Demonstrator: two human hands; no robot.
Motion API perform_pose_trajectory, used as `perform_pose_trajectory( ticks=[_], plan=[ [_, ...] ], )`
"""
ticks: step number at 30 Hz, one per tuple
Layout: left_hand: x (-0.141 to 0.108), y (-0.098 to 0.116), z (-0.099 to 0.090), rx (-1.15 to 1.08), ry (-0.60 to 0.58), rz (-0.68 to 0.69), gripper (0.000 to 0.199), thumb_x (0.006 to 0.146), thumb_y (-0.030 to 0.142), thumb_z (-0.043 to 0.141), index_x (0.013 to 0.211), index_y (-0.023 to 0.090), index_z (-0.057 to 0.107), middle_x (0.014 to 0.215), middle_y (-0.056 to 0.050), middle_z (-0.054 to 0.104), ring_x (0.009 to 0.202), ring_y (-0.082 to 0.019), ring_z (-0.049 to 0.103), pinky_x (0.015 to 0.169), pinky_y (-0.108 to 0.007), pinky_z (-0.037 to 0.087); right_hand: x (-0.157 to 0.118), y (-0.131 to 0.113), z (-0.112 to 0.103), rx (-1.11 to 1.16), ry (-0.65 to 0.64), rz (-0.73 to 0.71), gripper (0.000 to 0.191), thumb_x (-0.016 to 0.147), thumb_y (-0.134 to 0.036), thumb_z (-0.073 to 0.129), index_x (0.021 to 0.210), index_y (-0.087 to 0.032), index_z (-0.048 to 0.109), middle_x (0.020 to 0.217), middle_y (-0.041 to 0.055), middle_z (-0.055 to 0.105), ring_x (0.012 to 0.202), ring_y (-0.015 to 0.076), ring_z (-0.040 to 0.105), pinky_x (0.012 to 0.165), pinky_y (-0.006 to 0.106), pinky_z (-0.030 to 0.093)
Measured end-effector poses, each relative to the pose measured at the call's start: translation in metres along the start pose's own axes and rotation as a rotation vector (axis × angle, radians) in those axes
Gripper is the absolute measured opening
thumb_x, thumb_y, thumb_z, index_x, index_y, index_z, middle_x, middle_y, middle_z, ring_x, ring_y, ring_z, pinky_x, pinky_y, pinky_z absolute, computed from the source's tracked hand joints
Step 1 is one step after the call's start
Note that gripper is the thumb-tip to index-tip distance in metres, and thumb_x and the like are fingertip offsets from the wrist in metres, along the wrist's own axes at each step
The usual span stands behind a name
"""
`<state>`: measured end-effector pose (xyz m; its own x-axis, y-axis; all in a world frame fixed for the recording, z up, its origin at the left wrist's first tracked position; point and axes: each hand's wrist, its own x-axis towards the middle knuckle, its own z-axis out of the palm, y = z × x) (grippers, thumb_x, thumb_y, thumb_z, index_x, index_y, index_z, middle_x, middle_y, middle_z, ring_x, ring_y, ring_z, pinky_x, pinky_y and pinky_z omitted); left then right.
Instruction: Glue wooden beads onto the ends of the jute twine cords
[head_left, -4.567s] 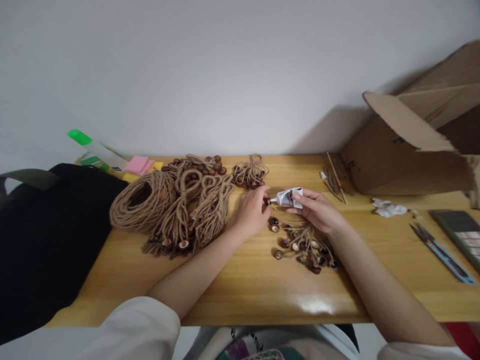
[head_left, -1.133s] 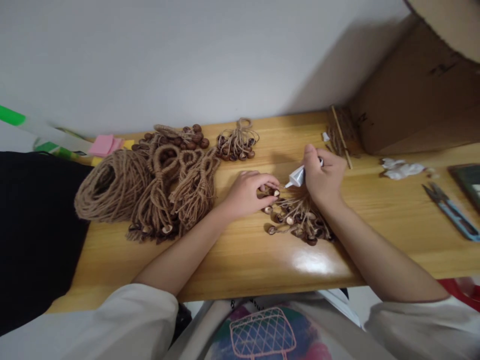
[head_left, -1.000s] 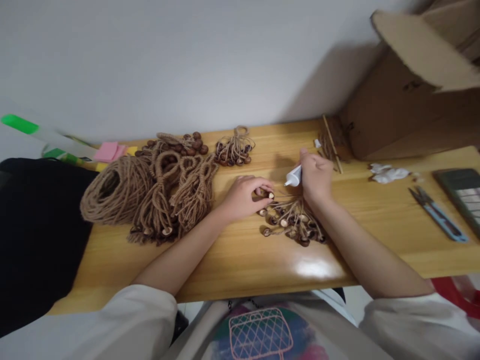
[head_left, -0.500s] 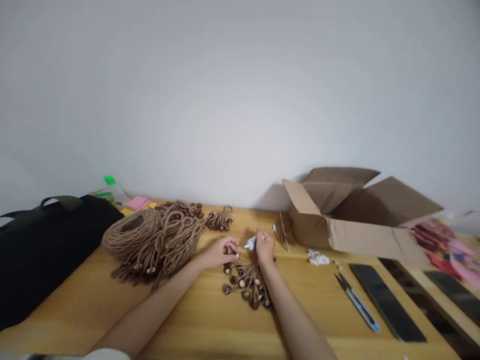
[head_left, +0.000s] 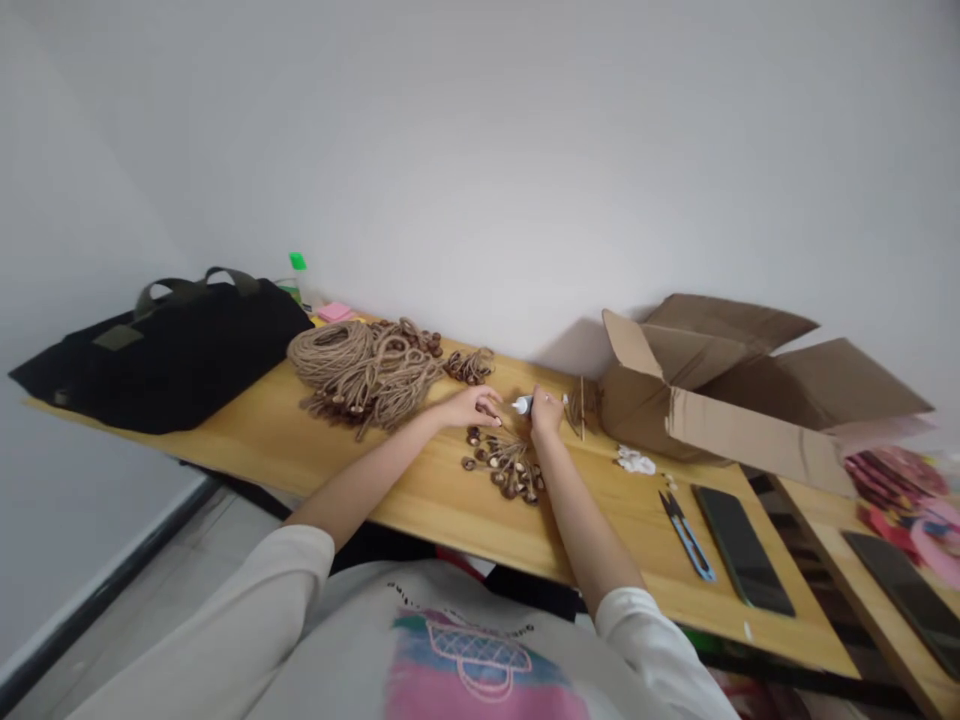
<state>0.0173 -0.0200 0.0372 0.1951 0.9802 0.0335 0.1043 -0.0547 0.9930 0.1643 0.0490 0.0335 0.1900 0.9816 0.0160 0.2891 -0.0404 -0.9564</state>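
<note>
My right hand (head_left: 547, 412) is closed around a small white glue tube (head_left: 522, 405), whose nozzle points left toward my other hand. My left hand (head_left: 474, 408) pinches a brown wooden bead on a cord; the fingers partly hide it. Just below both hands, a fanned bunch of brown cords with bead ends (head_left: 511, 470) lies on the wooden table (head_left: 420, 490). Beyond my left hand sits a smaller bundle of beaded cords (head_left: 470, 366). A large heap of coiled tan cord (head_left: 367, 370) rests to its left.
A black bag (head_left: 202, 350) lies at the left. An open cardboard box (head_left: 705, 410) stands right of my hands. Nearer are crumpled white tissue (head_left: 636, 460), blue thread snips (head_left: 688, 537) and a dark phone (head_left: 742, 548). Pink items (head_left: 896, 475) lie far right.
The view has tilted down and shifted, so my shirt and the table's front edge now show. Both hands keep their holds, the tube still near the bead.
</note>
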Motion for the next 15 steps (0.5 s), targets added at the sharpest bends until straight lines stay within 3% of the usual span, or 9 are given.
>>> perform_pose_trajectory(
  ticks=[3, 5, 7, 9, 11, 13, 15],
  plan=[
    [0.001, 0.047, -0.005, 0.002, -0.043, 0.049, 0.042, 0.059, 0.011, 0.078, 0.094, 0.014, 0.055, 0.072, -0.001, 0.071, 0.069, -0.014, 0.067, 0.065, -0.025, 0.051, 0.003, -0.046, -0.015, 0.099, 0.002, -0.107, 0.042, 0.083, -0.047, 0.045, 0.051, -0.02, 0.039, 0.04, -0.0068, 0.035, 0.039, 0.0086, 0.036, 0.039, 0.024, 0.03],
    [-0.005, 0.09, -0.008, 0.026, -0.164, 0.154, 0.046, 0.064, 0.011, 0.075, 0.105, 0.015, 0.053, 0.083, -0.005, 0.073, 0.078, -0.015, 0.068, 0.073, -0.028, 0.051, 0.001, -0.086, -0.033, 0.165, 0.014, -0.218, 0.039, 0.081, -0.045, 0.046, 0.052, -0.019, 0.042, 0.042, -0.0067, 0.038, 0.04, 0.0084, 0.037, 0.04, 0.023, 0.031],
    [-0.017, 0.132, -0.009, 0.121, -0.227, 0.322, 0.047, 0.069, 0.012, 0.072, 0.112, 0.017, 0.053, 0.09, -0.006, 0.072, 0.085, -0.015, 0.067, 0.079, -0.029, 0.05, -0.006, -0.126, -0.054, 0.288, 0.077, -0.467, 0.038, 0.08, -0.044, 0.051, 0.052, -0.018, 0.046, 0.044, -0.0053, 0.043, 0.043, 0.0086, 0.042, 0.042, 0.022, 0.034],
    [-0.029, 0.164, -0.008, 0.219, -0.111, 0.468, 0.043, 0.074, 0.014, 0.069, 0.113, 0.019, 0.053, 0.094, -0.006, 0.071, 0.087, -0.014, 0.066, 0.082, -0.029, 0.049, -0.02, -0.16, -0.073, 0.448, 0.258, -0.673, 0.035, 0.079, -0.036, 0.055, 0.05, -0.018, 0.048, 0.044, -0.0047, 0.044, 0.041, 0.0086, 0.041, 0.04, 0.022, 0.034],
    [-0.037, 0.181, -0.004, 0.251, 0.141, 0.592, 0.045, 0.075, 0.014, 0.068, 0.116, 0.02, 0.051, 0.095, -0.004, 0.071, 0.09, -0.014, 0.065, 0.087, -0.029, 0.048, -0.035, -0.183, -0.086, 0.649, 0.444, -0.702, 0.035, 0.08, -0.027, 0.054, 0.047, -0.02, 0.044, 0.042, -0.0047, 0.042, 0.036, 0.0093, 0.04, 0.037, 0.023, 0.034],
    [-0.038, 0.184, 0.001, 0.232, 0.301, 0.637, 0.048, 0.075, 0.016, 0.069, 0.118, 0.022, 0.049, 0.093, -0.003, 0.071, 0.088, -0.014, 0.065, 0.087, -0.03, 0.049, -0.047, -0.193, -0.092, 0.816, 0.536, -0.657, 0.036, 0.08, -0.021, 0.051, 0.046, -0.022, 0.039, 0.042, -0.0045, 0.037, 0.032, 0.0107, 0.038, 0.034, 0.026, 0.034],
    [-0.036, 0.18, 0.006, 0.16, 0.404, 0.657, 0.046, 0.075, 0.017, 0.07, 0.117, 0.022, 0.051, 0.092, -0.003, 0.071, 0.085, -0.014, 0.065, 0.086, -0.03, 0.05, -0.052, -0.193, -0.094, 0.843, 0.616, -0.665, 0.037, 0.083, -0.021, 0.047, 0.047, -0.023, 0.035, 0.043, -0.0039, 0.033, 0.031, 0.0115, 0.036, 0.032, 0.027, 0.031]
  ],
)
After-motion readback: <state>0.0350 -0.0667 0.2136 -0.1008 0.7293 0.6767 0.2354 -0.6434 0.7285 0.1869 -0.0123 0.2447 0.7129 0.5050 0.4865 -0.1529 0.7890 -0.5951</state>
